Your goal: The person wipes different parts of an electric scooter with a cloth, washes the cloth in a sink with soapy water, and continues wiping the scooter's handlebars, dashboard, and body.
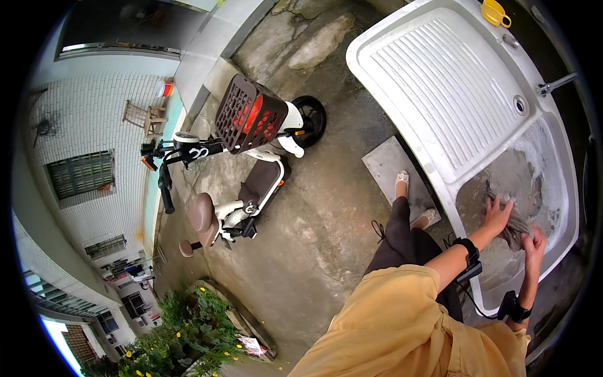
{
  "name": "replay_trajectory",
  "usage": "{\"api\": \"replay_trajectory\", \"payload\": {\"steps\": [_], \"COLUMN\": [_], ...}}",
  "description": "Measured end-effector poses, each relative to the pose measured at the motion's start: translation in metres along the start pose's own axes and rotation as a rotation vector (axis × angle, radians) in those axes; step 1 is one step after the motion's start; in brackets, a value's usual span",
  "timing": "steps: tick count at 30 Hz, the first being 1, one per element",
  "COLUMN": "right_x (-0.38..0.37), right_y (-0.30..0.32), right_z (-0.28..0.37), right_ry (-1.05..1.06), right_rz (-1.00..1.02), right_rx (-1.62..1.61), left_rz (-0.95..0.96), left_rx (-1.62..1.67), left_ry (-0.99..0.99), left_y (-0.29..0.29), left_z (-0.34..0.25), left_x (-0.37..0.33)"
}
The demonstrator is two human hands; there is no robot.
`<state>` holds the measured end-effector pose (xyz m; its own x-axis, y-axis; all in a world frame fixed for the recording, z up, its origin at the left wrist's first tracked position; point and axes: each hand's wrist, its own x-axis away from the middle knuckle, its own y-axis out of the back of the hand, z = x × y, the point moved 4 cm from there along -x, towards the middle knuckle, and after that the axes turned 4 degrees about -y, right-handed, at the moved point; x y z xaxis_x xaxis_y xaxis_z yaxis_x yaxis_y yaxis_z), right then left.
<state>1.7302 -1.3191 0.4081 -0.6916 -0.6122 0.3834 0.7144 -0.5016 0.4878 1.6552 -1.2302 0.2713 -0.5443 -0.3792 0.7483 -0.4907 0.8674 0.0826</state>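
Observation:
A wet grey cloth [519, 225], which looks knitted or ribbed, lies bunched in the murky water of the white sink basin [568, 217]. My left hand [496, 217] is on its left side, the fingers somewhat apart and bent over the fabric. On the right, my right hand [534, 246] has its fingers closed around another part of the cloth. Part of the fabric is under the water and hidden. Foam or suds float along the basin's right side.
Beyond the basin is the sink's ribbed washboard [449, 81] with a drain hole [520, 105]. A metal tap [556, 83] and a yellow cup [495, 12] are on the far-right rim. To the left stands a scooter [251, 169] with a basket; plants [195, 327] grow at lower left.

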Motion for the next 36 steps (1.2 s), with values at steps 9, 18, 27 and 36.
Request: {"api": "replay_trajectory", "payload": {"steps": [9,18,27,36], "right_x": [-0.019,0.000,0.003,-0.009], "right_y": [-0.047,0.007,-0.065,-0.067], "right_z": [-0.026,-0.154,-0.157,-0.209], "right_ry": [0.130,-0.688,-0.286,-0.370], "right_rz": [-0.155,-0.380,0.526,0.278], "right_rx": [0.296,-0.124,0.928,0.431], "left_rz": [0.223,0.012,-0.068,0.203], "left_rx": [0.503,0.241,-0.100,-0.024], "left_ry": [0.050,-0.151,-0.131,0.063], "left_y": [-0.017,0.038,0.021,0.008], "left_z": [0.019,-0.005,0.003,0.030], "left_x": [-0.006,-0.016,-0.007,-0.003]}}
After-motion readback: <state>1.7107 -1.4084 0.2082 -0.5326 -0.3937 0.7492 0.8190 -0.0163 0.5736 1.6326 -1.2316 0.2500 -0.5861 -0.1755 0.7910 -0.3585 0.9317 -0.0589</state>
